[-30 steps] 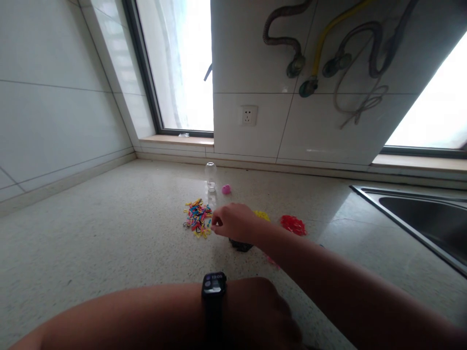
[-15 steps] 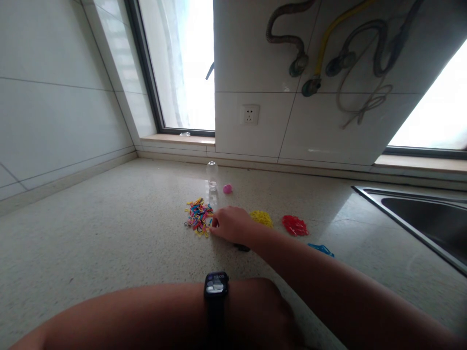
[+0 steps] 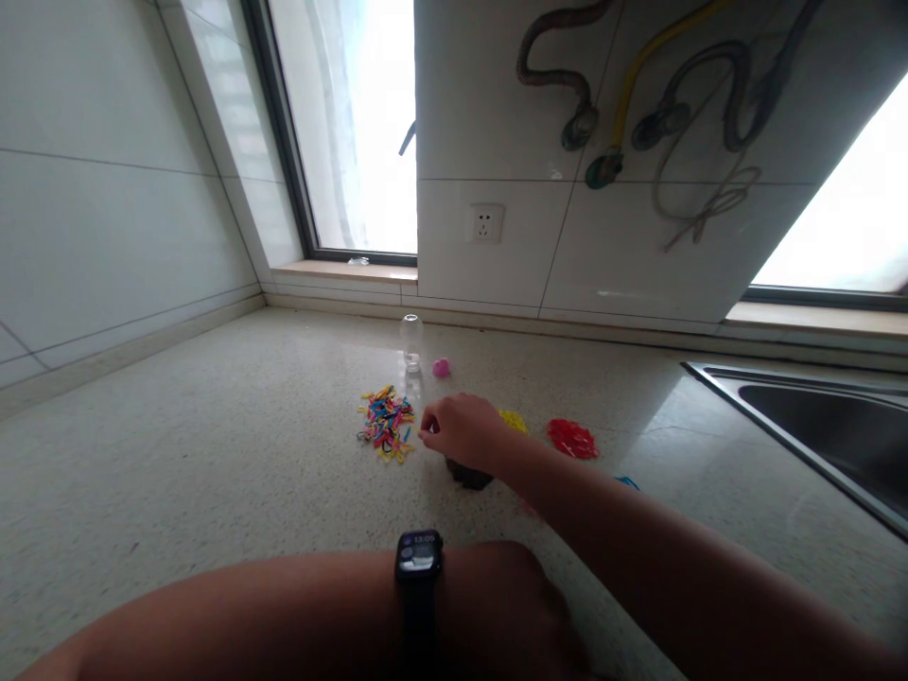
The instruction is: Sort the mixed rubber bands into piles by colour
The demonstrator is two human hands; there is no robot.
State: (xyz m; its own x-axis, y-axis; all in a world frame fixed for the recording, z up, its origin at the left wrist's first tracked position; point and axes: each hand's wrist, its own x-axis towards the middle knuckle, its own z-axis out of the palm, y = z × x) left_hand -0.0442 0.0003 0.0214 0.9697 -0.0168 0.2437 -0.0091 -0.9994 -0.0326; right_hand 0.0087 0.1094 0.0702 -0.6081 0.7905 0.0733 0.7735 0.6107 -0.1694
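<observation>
Across the speckled counter point(image 3: 234, 426), I've got my widest room on the left, running over to the tiled wall point(image 3: 106, 255); the sink point(image 3: 724, 386) edges me in on the far right. My left hand point(image 3: 507, 605) lies low at the near side, back up, fingers out of sight, so I can't tell what they do. My right hand point(image 3: 461, 430) hangs mid-counter, thumb and forefinger drawn close together, just right of the mixed pile of little bands point(image 3: 387, 423); whether a band is pinched there, I can't tell. And that pile's a good heap, plenty left unsorted, I'd judge! Right of it, colours sit apart: red pile point(image 3: 571, 439), black pile point(image 3: 469, 475) and yellow pile point(image 3: 514, 420) partly behind my hand, blue bands point(image 3: 627, 482) peeking past my forearm.
</observation>
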